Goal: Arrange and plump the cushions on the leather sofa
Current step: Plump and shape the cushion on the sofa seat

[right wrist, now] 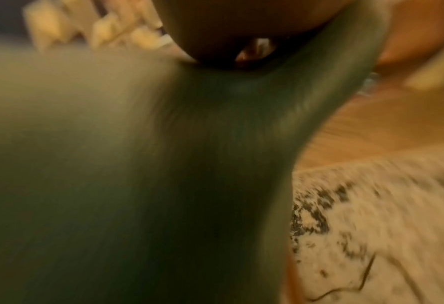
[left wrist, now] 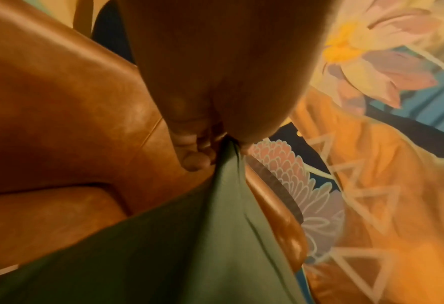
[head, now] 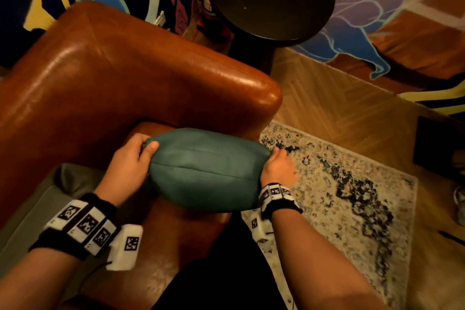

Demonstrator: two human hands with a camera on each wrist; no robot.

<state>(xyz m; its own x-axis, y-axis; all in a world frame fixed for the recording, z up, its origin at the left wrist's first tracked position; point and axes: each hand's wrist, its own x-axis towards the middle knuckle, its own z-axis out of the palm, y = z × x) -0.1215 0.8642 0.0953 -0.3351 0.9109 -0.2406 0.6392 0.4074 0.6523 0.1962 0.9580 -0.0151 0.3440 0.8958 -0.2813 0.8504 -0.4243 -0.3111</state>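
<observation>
Two hands point(head: 125, 166) point(head: 276, 168) around plump, smooth teal cushion point(head: 205, 168)

Blurred teal cushion point(right wrist: 189, 164) fills most of the view beneath the right hand point(right wrist: 228, 30), speckled rug point(right wrist: 371, 216) alongside.

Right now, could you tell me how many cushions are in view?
2: a teal cushion held between both hands over the seat, and a grey cushion lying at lower left. Others may be out of frame.
</observation>
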